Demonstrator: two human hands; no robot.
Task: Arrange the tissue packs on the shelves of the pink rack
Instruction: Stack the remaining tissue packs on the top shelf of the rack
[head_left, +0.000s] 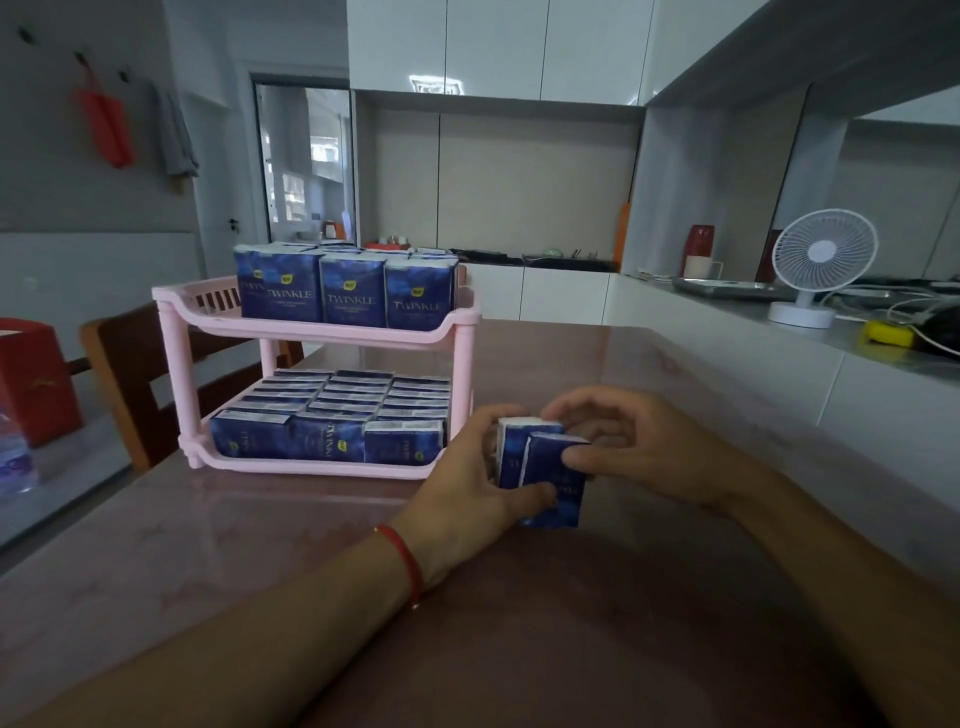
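A pink two-shelf rack (332, 332) stands on the table at centre left. Its top shelf holds several blue tissue packs (353, 293) standing upright. The bottom shelf is packed with several more blue packs (332, 415) in rows. To the right of the rack, both of my hands hold a small upright bunch of blue tissue packs (550, 467) just above the table. My left hand (467, 478) grips the bunch from the left, thumb across the front. My right hand (634, 447) grips it from the right and top.
The glossy brown table (519, 597) runs toward me. A wooden chair (130, 374) and a red box (36, 379) sit left of the rack, with a water bottle (13, 457) at the far left. A white fan (815, 265) and cables lie on the counter at right.
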